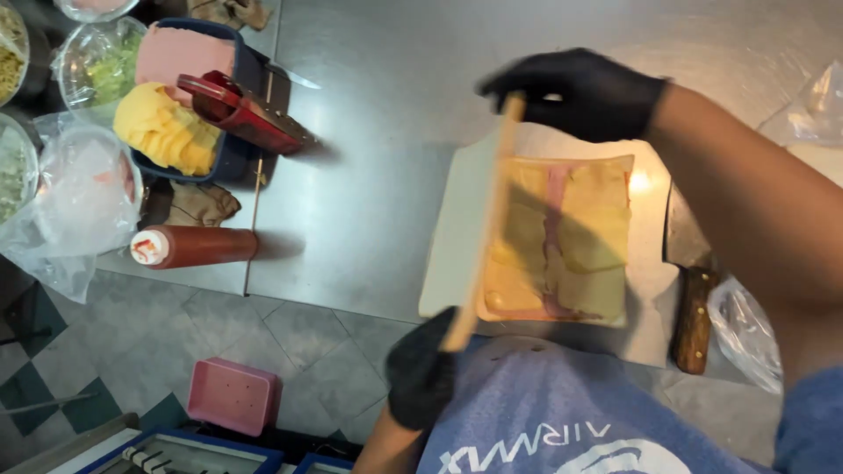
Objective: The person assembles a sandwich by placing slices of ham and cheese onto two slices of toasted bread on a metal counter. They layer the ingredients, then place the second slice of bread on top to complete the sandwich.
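Observation:
Both my hands wear black gloves. My left hand [421, 373] grips the near end of a slice of bread [465, 228] that stands on its edge, tilted. My right hand [580, 92] pinches the far end of the same slice. Just right of it lies a flat square slice [566, 241] covered with yellow cheese and a pink strip of ham, resting on white paper [648, 219] on the steel counter [378, 158].
A wooden-handled knife [692, 307] lies right of the paper. At the far left, a blue tub [233, 149] holds yellow cheese, pink ham and a red scraper [241, 110]. A red sauce bottle [193, 246] lies on its side. Covered bowls, plastic bags, and a pink box [233, 395] on the tiled floor.

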